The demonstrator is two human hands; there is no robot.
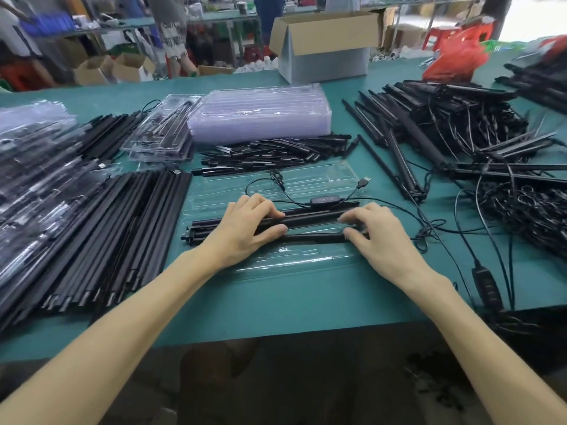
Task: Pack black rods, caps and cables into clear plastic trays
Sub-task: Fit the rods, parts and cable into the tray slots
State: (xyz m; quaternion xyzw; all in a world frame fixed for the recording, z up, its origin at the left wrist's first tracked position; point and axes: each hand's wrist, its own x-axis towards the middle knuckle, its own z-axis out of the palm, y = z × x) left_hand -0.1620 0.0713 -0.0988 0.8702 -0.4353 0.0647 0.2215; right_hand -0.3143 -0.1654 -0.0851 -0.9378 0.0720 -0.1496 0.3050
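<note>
You are pushing long black rods [313,220] down into the clear plastic tray [294,265], which is lying in the middle of the frame on the green desk [306,302]. Your left hand [251,223] is gripping the rods near their left end, with fingers on top and thumb on the near side. Your right hand [377,237] is pinching them the same way, closer to the right end. A thin black cable [325,200] with a small box on it is lying across the far half of the tray, just behind the rods.

I think the rods are the step going on now. Next, you are likely needing to press until they are sitting flat. Then tuck the loose cable in and reach for the short black pieces [276,151] piled above the tray.

No writing is clear enough to read. The marks on the cable's box are too small.
</note>
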